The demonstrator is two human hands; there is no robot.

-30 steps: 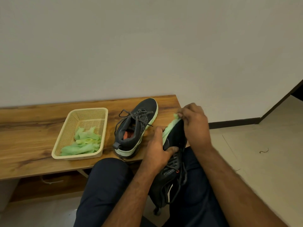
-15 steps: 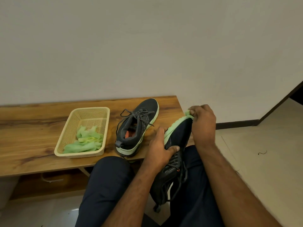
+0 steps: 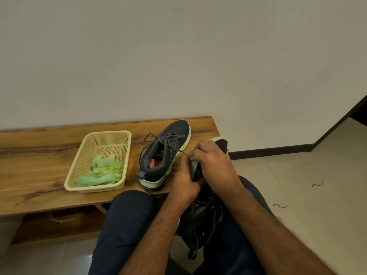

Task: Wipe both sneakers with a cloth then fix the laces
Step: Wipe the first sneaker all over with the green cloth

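While my left hand point(image 3: 183, 180) grips the dark mesh sneaker point(image 3: 200, 217) steady on my lap, my right hand point(image 3: 211, 159) presses a pale green cloth point(image 3: 194, 165) along its sole edge.

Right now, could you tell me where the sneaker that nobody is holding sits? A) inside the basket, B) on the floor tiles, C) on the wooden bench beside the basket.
C: the sneaker rests on the wooden bench, right of the basket.

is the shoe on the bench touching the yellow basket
Apart. The head view shows a strip of bare wooden bench between the sneaker and the basket.
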